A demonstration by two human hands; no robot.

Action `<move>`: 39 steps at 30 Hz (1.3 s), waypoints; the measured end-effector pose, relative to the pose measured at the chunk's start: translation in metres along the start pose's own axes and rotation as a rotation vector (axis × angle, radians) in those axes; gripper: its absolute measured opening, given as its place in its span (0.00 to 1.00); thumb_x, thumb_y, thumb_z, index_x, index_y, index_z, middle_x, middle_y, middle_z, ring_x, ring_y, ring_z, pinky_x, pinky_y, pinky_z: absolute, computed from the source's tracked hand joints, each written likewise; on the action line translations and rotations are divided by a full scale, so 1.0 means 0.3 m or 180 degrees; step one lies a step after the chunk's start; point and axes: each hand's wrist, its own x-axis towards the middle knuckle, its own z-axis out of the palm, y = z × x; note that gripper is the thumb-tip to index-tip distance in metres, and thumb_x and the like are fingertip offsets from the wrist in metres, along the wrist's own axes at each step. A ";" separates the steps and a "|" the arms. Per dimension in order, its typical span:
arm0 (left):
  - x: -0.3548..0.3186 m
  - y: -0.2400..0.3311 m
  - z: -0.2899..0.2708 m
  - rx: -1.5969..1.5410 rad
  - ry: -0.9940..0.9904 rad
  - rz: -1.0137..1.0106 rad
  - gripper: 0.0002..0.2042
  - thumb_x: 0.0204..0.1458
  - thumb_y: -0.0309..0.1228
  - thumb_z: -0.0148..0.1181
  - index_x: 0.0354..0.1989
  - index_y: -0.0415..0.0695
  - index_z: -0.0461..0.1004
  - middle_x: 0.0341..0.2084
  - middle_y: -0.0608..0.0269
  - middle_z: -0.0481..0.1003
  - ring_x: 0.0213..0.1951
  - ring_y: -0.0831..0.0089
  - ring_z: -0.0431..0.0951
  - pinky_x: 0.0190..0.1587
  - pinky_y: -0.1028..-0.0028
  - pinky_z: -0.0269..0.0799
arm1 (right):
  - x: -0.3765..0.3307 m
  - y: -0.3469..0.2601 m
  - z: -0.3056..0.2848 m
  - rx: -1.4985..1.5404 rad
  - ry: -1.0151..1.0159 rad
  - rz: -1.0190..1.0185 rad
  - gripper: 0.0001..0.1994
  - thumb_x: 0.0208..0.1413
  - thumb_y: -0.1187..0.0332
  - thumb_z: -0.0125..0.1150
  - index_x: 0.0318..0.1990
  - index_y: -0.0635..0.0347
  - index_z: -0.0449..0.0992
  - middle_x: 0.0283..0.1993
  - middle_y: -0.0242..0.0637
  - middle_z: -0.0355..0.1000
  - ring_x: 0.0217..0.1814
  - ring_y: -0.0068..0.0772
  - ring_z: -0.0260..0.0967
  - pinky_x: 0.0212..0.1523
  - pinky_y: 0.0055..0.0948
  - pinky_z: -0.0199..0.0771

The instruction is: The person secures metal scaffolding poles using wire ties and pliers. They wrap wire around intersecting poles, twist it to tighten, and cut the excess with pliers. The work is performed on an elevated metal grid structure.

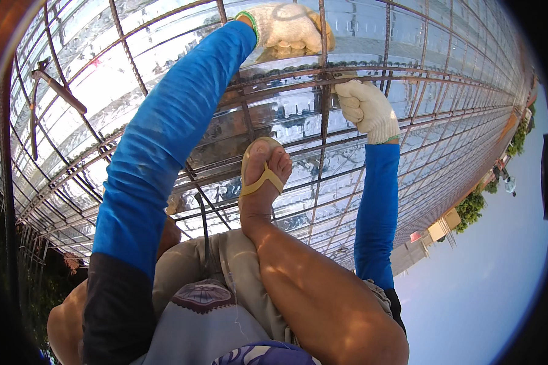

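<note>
My left hand [286, 27], in a white knit glove with a blue sleeve, is closed around a rusty steel bar [323, 48] near the top middle of the view. My right hand [366, 109], gloved the same way, grips the rebar grid [268, 76] just below a crossing of bars. The bars lie in a mesh over shiny corrugated metal decking [298, 115]. My foot in a yellow sandal [263, 176] rests on the mesh between my arms. What exactly the left fingers pinch is hidden by the glove.
The rebar mesh and decking stretch far to the right toward trees [472, 207] and low buildings [444, 228] at the edge. A loose bent bar [58, 91] lies at the upper left. A thin dark rod [204, 231] stands by my knee.
</note>
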 end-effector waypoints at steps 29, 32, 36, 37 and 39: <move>0.047 -0.062 -0.030 0.0026 -0.0135 -0.0396 0.10 0.53 0.36 0.73 0.32 0.40 0.88 0.14 0.68 0.73 0.12 0.78 0.66 0.14 0.74 0.56 | -0.027 0.044 -0.016 0.0029 -0.0403 -0.0423 0.08 0.64 0.68 0.66 0.35 0.64 0.80 0.25 0.25 0.68 0.21 0.16 0.56 0.20 0.21 0.51; 0.028 -0.010 -0.017 0.0189 -0.0246 -0.0525 0.10 0.55 0.36 0.71 0.36 0.43 0.89 0.19 0.66 0.78 0.17 0.75 0.73 0.19 0.72 0.68 | -0.108 0.024 0.033 -0.0770 0.0725 -0.0664 0.10 0.60 0.67 0.68 0.38 0.68 0.85 0.27 0.27 0.71 0.24 0.15 0.59 0.23 0.22 0.55; -0.055 -0.011 0.031 0.1729 0.0480 0.0206 0.13 0.53 0.39 0.69 0.41 0.47 0.90 0.28 0.61 0.85 0.31 0.66 0.84 0.36 0.66 0.81 | -0.123 0.002 0.082 -0.1926 0.1158 -0.1202 0.14 0.60 0.68 0.70 0.49 0.67 0.87 0.29 0.26 0.73 0.28 0.15 0.63 0.28 0.21 0.60; -0.070 -0.017 0.050 0.1791 0.0667 0.0247 0.14 0.53 0.40 0.69 0.43 0.49 0.90 0.31 0.60 0.86 0.34 0.64 0.85 0.40 0.64 0.82 | -0.119 0.003 0.081 -0.2054 0.1175 -0.1328 0.13 0.59 0.68 0.70 0.48 0.67 0.87 0.31 0.27 0.75 0.30 0.16 0.65 0.31 0.21 0.63; -0.122 0.019 0.079 0.1879 0.0755 0.0326 0.15 0.52 0.40 0.67 0.45 0.50 0.89 0.37 0.56 0.87 0.40 0.56 0.88 0.45 0.58 0.84 | -0.114 0.008 0.076 -0.2219 0.1219 -0.1402 0.14 0.59 0.68 0.70 0.47 0.68 0.87 0.34 0.28 0.78 0.35 0.18 0.69 0.37 0.23 0.68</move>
